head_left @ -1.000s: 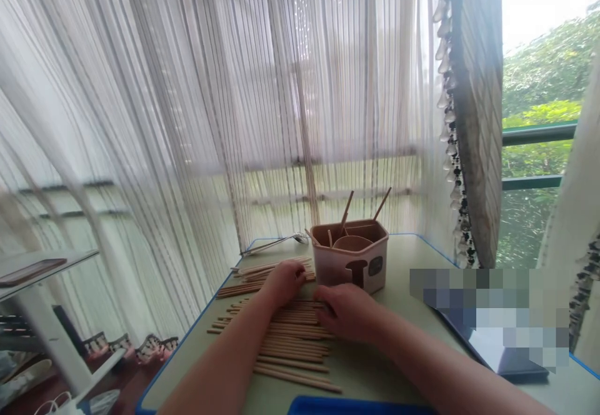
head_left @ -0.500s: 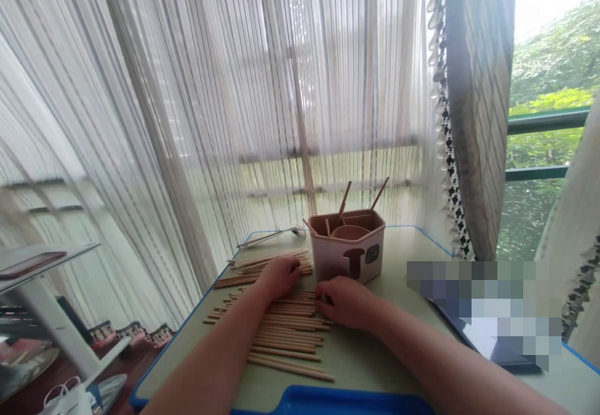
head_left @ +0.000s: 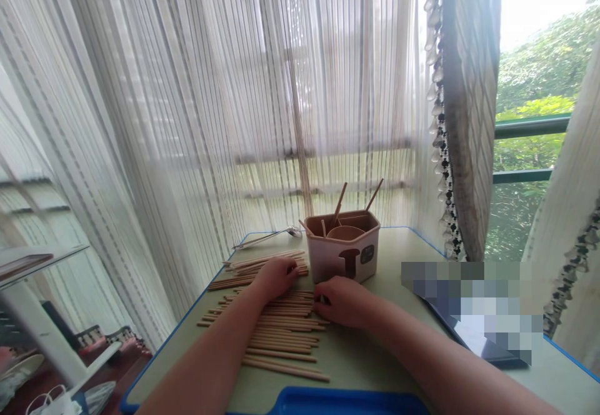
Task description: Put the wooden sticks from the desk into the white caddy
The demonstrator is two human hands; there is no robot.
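Rows of wooden chopsticks point(head_left: 281, 344) lie side by side across the table, their ends pointing left and right. My left hand point(head_left: 280, 275) rests over the upper rows, fingers curled down at the right ends of several chopsticks. To its right, my right hand point(head_left: 341, 300) has its fingers bent in and pinched at the ends of the middle row. The fingertips of both hands are partly hidden. Just behind my right hand stands a white and brown utensil holder point(head_left: 322, 262), with a few sticks upright in it. A metal spoon point(head_left: 293, 232) lies to the holder's left.
A blue tray-like edge point(head_left: 347, 400) runs along the front of the pale table point(head_left: 375, 365). At the right lies a dark flat device point(head_left: 506, 360), partly blurred out. Sheer curtains point(head_left: 210, 90) hang behind the table. A white stand point(head_left: 51, 334) is at the left.
The view has shifted slightly, so everything sits a little further left. Both hands stay nearly where they were at the chopsticks.
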